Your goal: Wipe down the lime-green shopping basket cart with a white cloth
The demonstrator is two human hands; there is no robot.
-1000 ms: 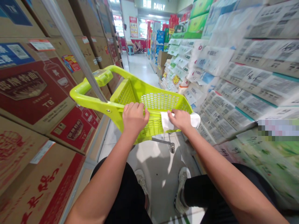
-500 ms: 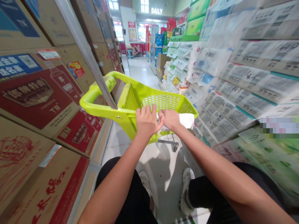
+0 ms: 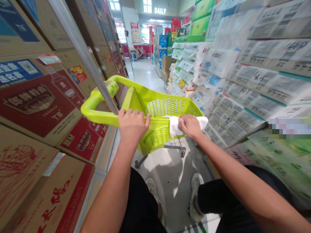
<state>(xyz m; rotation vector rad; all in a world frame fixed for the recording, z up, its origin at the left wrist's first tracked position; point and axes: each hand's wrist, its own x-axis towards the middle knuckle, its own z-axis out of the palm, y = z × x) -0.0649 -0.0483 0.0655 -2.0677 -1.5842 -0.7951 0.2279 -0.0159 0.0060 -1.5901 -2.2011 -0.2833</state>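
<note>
A lime-green shopping cart (image 3: pixel 155 142) with perforated basket walls stands sideways before me. My left hand (image 3: pixel 133 124) is closed over its near top rim, close to the handle end, fingers curled over the edge. Farther right along that rim, my right hand (image 3: pixel 191 125) is closed on a white cloth (image 3: pixel 175 127), which drapes over the rim and hangs down the outside. The cart's handle loop (image 3: pixel 93 113) lies to the left of my left hand. A grey metal pole (image 3: pixel 85 58) rises from the handle end. Part of the cloth is hidden under my right hand.
Stacked cartons (image 3: pixel 36 100) wall the left side. Shelves of packaged tissue (image 3: pixel 252 77) line the right. A tiled aisle (image 3: pixel 145 72) runs ahead, with a blue stool (image 3: pixel 133 56) far off. Swivel wheels (image 3: pixel 183 152) sit under the cart near my shoes (image 3: pixel 195 194).
My hands have moved apart: the left slid left along the rim to grip near the handle, the right moved right with the cloth. More of the cloth now shows.
</note>
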